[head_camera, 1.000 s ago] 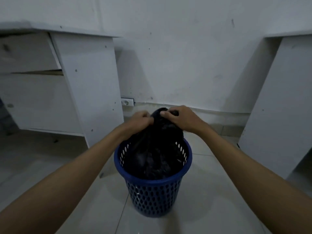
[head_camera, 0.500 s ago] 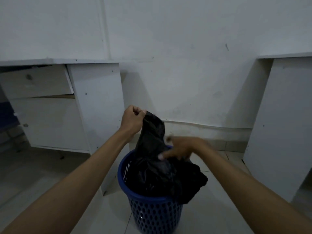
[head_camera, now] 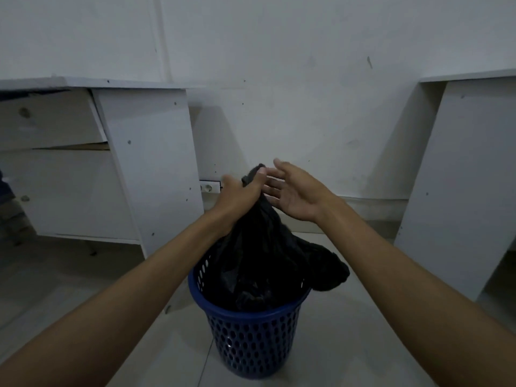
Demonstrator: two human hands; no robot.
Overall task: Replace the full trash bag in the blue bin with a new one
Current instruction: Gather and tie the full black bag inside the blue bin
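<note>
A blue perforated bin point(head_camera: 251, 342) stands on the tiled floor in front of me. A full black trash bag point(head_camera: 259, 255) sits in it, its neck pulled up above the rim, and a loose fold hangs over the bin's right side. My left hand point(head_camera: 237, 195) grips the gathered top of the bag. My right hand point(head_camera: 296, 191) is just right of the bag's neck, palm turned toward it with fingers spread and straight, holding nothing.
A white desk with drawers point(head_camera: 83, 163) stands to the left, its side panel close behind the bin. Another white panel point(head_camera: 460, 177) stands at the right. A wall socket point(head_camera: 209, 187) sits low on the white wall behind.
My right hand let go of the bag's top, dropped toward the rim, then rose again beside the neck with its fingers spread. My left hand kept its grip and lifted the neck.
</note>
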